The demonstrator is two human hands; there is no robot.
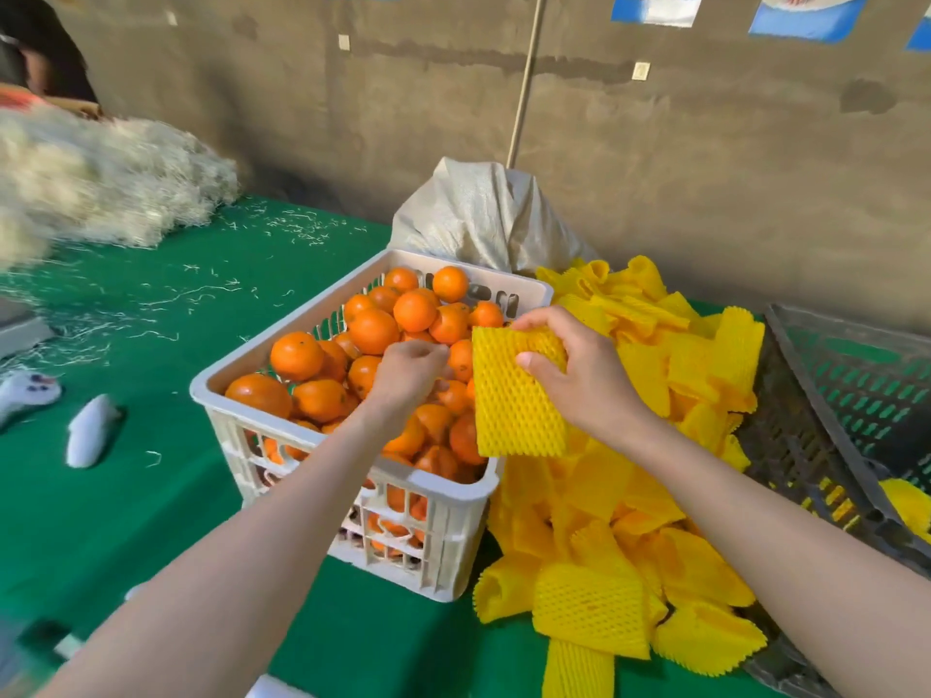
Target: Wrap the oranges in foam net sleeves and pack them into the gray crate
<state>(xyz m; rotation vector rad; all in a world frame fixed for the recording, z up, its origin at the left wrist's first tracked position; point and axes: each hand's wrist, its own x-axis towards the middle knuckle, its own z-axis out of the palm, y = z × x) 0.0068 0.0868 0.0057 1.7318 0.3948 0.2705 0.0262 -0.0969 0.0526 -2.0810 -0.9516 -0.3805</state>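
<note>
A white crate [322,435] full of oranges [373,331] stands on the green table. My left hand [409,376] reaches down into it with curled fingers among the fruit; what it grips is hidden. My right hand [579,375] holds up a flat yellow foam net sleeve [514,400] over the crate's right edge, thumb on its front. A heap of yellow sleeves [640,521] lies to the right of the crate. The gray crate [826,445] sits at the far right, tilted, with one yellow wrapped piece [907,506] inside.
A grey woven sack [478,214] leans against the wall behind the white crate. A pile of pale shredded filler [101,193] covers the table's far left, with loose strands scattered. Two white objects [90,430] lie at the left. Another person's head shows at the top left.
</note>
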